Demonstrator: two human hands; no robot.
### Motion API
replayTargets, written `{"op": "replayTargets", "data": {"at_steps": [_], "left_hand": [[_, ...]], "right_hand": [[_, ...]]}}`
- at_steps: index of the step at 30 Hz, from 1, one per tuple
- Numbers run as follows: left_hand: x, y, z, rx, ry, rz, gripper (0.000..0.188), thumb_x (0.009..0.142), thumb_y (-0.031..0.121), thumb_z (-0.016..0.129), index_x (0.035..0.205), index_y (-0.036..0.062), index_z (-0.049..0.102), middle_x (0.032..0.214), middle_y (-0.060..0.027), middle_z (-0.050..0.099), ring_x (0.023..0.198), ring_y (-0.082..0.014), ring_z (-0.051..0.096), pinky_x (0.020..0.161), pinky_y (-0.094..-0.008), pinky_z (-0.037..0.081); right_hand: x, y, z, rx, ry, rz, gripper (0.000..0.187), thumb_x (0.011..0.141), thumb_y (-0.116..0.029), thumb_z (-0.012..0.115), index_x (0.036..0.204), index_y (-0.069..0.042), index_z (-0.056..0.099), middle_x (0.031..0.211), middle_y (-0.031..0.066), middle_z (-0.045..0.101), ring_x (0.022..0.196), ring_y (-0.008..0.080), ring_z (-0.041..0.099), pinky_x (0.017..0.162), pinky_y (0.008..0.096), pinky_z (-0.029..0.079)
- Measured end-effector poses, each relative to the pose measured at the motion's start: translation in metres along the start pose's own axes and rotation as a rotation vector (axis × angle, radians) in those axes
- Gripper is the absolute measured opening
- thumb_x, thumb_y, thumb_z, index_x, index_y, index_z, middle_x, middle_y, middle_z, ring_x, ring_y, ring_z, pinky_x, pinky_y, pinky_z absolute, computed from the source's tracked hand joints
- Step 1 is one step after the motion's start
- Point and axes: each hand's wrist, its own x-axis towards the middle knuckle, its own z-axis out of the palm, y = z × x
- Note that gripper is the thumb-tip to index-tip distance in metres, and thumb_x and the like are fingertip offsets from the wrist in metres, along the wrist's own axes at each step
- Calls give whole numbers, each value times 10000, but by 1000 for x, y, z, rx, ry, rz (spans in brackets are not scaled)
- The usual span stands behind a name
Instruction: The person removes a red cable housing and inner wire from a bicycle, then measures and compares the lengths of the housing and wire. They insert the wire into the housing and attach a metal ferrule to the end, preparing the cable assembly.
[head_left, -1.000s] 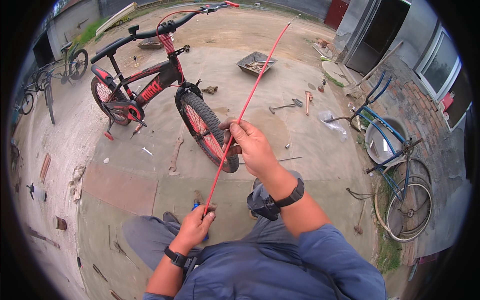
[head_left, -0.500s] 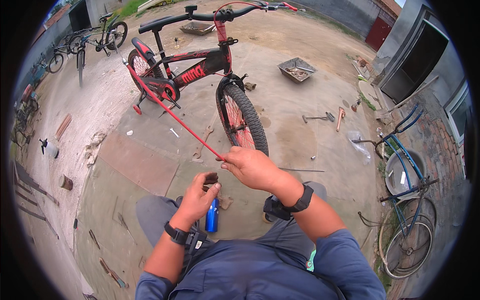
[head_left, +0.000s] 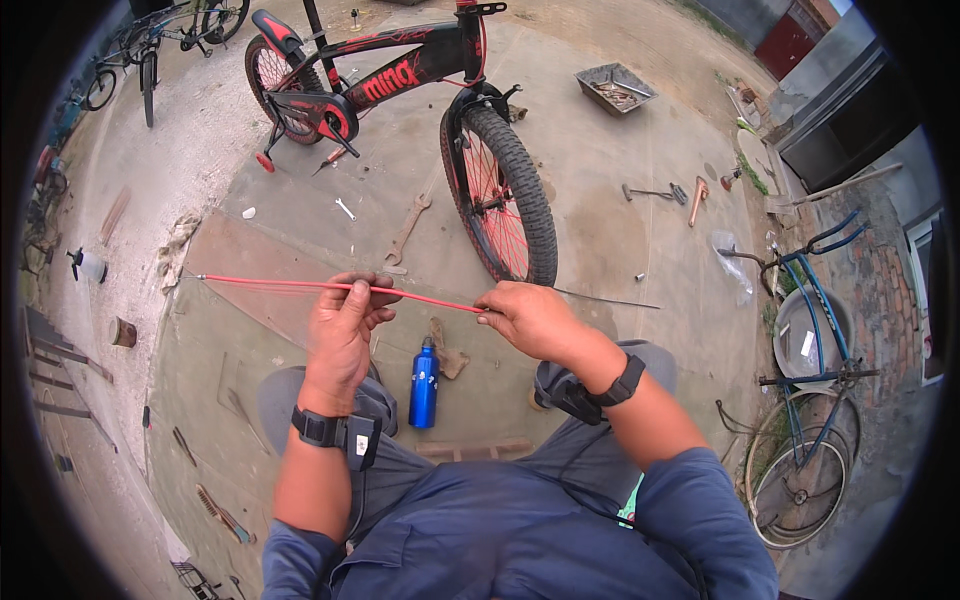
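A thin red brake cable point(head_left: 430, 298) stretches almost level across in front of me, its bare metal end pointing left. My right hand point(head_left: 535, 320) pinches its right end between thumb and fingers. Farther along, my left hand point(head_left: 342, 335) is closed on the cable, thumb in front and fingers behind. Beyond my hands stands a black and red bicycle point(head_left: 400, 70), its knobby front tyre point(head_left: 525, 200) just past my right hand. A blue bottle point(head_left: 424, 385) is between my legs, close to a brown rag point(head_left: 450, 358).
A large wrench point(head_left: 408, 230) and a small spanner point(head_left: 345, 208) lie on the ground mat. Farther right are a tray of parts point(head_left: 615, 90), a red-handled tool point(head_left: 698, 198) and a blue bicycle frame point(head_left: 815, 320) over a grey basin point(head_left: 840, 330). A wire brush point(head_left: 222, 512) lies at lower left.
My left hand has risen and closed on the cable, which has swung from a steep slant to nearly level. The view has tilted down, cutting off the bicycle's handlebar.
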Motion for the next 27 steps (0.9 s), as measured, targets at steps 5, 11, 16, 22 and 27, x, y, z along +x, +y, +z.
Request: {"op": "replayTargets", "data": {"at_steps": [5, 11, 16, 22, 27], "left_hand": [[52, 22, -41, -80, 154, 91, 221, 1029, 235, 582, 1181, 75, 597, 1091, -85, 687, 954, -193, 682, 761, -304, 542], [90, 17, -68, -99, 304, 93, 224, 1027, 247, 588, 1168, 74, 606, 1079, -72, 688, 936, -181, 677, 744, -296, 527], [96, 11, -69, -118, 271, 113, 225, 1036, 255, 569, 1167, 75, 605, 1061, -57, 685, 945, -172, 670, 747, -289, 517], [92, -5, -44, -135, 135, -22, 207, 1022, 202, 588, 1185, 75, 590, 1120, -88, 677, 999, -221, 682, 801, -328, 546], [77, -33, -15, -106, -66, -206, 197, 981, 118, 635, 1167, 75, 591, 1136, -140, 685, 1007, -274, 705, 802, -349, 574]], "right_hand": [[-11, 45, -19, 159, 62, 187, 189, 921, -165, 689, 1057, -34, 699, 932, 136, 686, 862, 324, 653, 756, 391, 520], [-15, 77, -26, 241, 104, 267, 156, 901, -117, 704, 1024, -21, 703, 907, 140, 686, 838, 299, 647, 755, 381, 511], [-16, 90, -17, 258, 160, 282, 152, 902, -108, 707, 1022, -15, 705, 880, 124, 682, 822, 268, 642, 741, 362, 508], [-11, 94, -6, 561, 168, 310, 161, 931, -109, 698, 1036, 13, 703, 856, 75, 660, 776, 153, 626, 700, 295, 511], [-10, 81, 7, 861, 155, 406, 182, 950, -122, 687, 1050, 30, 696, 854, 58, 643, 758, 111, 615, 682, 258, 512]]}}
